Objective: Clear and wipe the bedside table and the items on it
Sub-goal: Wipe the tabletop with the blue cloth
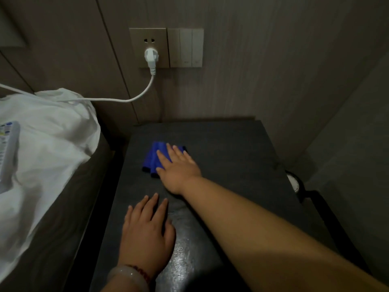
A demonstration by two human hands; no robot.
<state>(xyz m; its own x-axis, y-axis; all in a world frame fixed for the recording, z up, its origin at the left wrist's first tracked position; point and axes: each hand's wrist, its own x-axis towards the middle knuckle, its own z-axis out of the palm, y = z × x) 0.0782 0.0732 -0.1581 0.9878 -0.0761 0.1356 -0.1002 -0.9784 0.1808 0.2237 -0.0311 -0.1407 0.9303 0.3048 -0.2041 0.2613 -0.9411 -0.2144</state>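
Your right hand (179, 168) presses flat, fingers spread, on the blue cloth (154, 158); left hand (147, 230) lies open at 6 o'clock; bare bedside table (242, 154) toward 3.

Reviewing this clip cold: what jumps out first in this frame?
The bright blue cloth stands out against the dark bedside table, pressed flat under the right hand near the tabletop's middle. The left hand rests palm-down on the near part of the table. Above, a white plug sits in the wall socket, its cable running left over the white bedding.
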